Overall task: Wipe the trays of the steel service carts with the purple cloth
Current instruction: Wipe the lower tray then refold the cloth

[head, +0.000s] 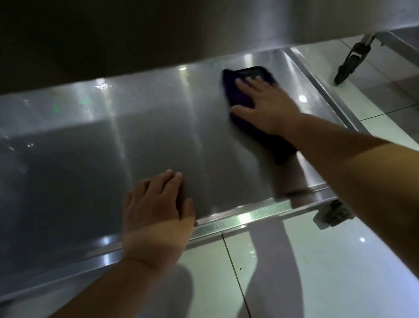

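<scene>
The lower tray [148,140] of a steel cart is seen from above, partly roofed by the underside of an upper tray [185,16] that hides the lower tray's far strip; beyond its near rim and right rim the glossy tiled floor [310,278] is shown, with 1 caster [334,213] below the near right corner and another cart's caster [347,66] out past the right rim. The purple cloth [248,93] is spread on the tray near its far right corner, one end trailing back toward the near rim; the right hand [265,109] is laid flat on it, fingers spread and pressing down, nothing pinched. The left hand [153,205] is rested on the tray just inside the near rim, fingers straight and held together, apparently as a brace. A wiping stroke is judged to be under way; because the cloth is only pressed, not gripped, it could bunch or slip from under the palm at the raised right rim; the hidden far strip could be missed; the cart could roll if the brace is eased.
</scene>
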The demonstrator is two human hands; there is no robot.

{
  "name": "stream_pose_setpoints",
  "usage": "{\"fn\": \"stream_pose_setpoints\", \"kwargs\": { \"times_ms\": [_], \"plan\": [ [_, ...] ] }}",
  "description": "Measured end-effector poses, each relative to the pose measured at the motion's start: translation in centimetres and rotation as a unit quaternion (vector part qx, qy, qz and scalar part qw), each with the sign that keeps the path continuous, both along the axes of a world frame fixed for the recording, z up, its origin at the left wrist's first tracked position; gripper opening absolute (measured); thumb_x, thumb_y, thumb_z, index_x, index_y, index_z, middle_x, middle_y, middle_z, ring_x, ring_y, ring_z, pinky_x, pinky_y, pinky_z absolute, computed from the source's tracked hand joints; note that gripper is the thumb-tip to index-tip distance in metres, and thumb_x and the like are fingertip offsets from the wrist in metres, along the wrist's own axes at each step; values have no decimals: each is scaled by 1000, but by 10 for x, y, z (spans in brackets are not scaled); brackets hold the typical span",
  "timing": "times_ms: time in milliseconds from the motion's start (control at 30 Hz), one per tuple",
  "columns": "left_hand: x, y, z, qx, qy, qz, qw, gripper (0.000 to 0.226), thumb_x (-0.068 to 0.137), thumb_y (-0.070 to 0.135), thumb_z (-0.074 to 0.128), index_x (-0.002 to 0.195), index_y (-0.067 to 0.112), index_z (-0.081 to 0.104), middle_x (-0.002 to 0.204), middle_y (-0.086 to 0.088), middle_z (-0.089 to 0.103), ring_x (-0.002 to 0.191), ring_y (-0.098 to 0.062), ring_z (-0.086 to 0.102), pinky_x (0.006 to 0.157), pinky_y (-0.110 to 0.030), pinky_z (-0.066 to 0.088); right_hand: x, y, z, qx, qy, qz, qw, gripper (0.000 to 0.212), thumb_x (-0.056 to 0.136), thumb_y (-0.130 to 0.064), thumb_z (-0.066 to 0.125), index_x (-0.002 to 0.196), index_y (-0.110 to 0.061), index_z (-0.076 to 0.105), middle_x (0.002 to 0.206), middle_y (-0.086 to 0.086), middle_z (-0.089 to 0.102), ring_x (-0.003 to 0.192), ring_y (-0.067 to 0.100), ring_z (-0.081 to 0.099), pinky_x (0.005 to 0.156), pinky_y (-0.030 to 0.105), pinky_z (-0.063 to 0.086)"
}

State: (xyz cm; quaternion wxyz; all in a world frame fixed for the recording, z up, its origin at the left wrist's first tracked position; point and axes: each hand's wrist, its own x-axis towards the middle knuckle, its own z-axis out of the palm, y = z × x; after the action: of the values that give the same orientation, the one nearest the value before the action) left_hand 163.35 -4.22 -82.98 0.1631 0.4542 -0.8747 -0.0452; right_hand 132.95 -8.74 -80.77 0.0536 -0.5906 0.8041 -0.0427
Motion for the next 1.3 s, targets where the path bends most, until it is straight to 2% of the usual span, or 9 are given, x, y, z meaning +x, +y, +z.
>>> {"fn": "stream_pose_setpoints", "kwargs": {
  "times_ms": [200,367,567,767,900,1033,1133,1200,1300],
  "plan": [
    [-3,3,1,27,-12,10,999,65,75,57,41,117,13,66,119,-4,64,104,-29,54,90,-38,39,-72,56,10,10,12,-140,990,68,95,-59,33,154,-31,12,162,-1,10,149,16,2,118,41,4],
    [-1,3,4,29,-47,5,998,63,79,56,39,117,13,65,117,-6,65,103,-30,57,89,-40,44,-51,92,10,3,6,-165,986,67,97,-55,35,154,-28,13,162,1,11,149,19,2,118,43,5],
    [-2,4,7,49,-33,16,998,53,84,47,45,122,15,63,126,-6,61,113,-31,52,97,-41,35,-7,175,15,38,-3,-194,980,68,98,-53,35,155,-27,9,162,0,7,149,17,-3,119,36,0],
    [2,10,29,78,0,9,997,32,90,30,47,111,13,64,117,-9,63,104,-31,53,90,-39,38,68,227,1,-58,-9,-196,979,85,84,-66,24,148,-12,34,150,15,38,141,33,26,118,47,14],
    [8,16,45,92,-83,-46,991,39,94,27,46,130,13,51,135,-6,52,120,-26,49,97,-35,37,120,221,-12,-21,25,-119,992,85,86,-68,28,146,-8,35,143,22,43,138,39,28,116,48,4],
    [44,14,61,94,-140,-106,980,43,92,28,47,132,13,49,140,-6,47,122,-28,47,99,-35,38,173,200,-14,19,82,-4,996,85,82,-71,44,141,-10,35,134,20,53,127,40,47,115,54,20],
    [99,6,76,80,-180,-160,967,38,86,35,41,114,16,59,118,-4,58,106,-25,55,85,-31,47,212,181,-12,14,96,100,990,97,67,-67,71,138,-10,37,132,20,57,121,41,54,104,56,32],
    [145,6,89,46,-190,-210,958,40,76,35,38,94,15,68,95,-4,65,87,-24,62,71,-27,48,237,164,-8,16,113,172,978,106,59,-65,79,139,-10,36,131,20,57,119,40,56,98,55,42],
    [220,12,99,22,-173,-191,966,32,72,28,38,73,18,69,72,0,65,63,-21,63,53,-24,50,280,135,3,42,133,256,957,111,61,-53,83,146,-4,30,136,24,52,122,41,53,95,54,45]
  ]
}}
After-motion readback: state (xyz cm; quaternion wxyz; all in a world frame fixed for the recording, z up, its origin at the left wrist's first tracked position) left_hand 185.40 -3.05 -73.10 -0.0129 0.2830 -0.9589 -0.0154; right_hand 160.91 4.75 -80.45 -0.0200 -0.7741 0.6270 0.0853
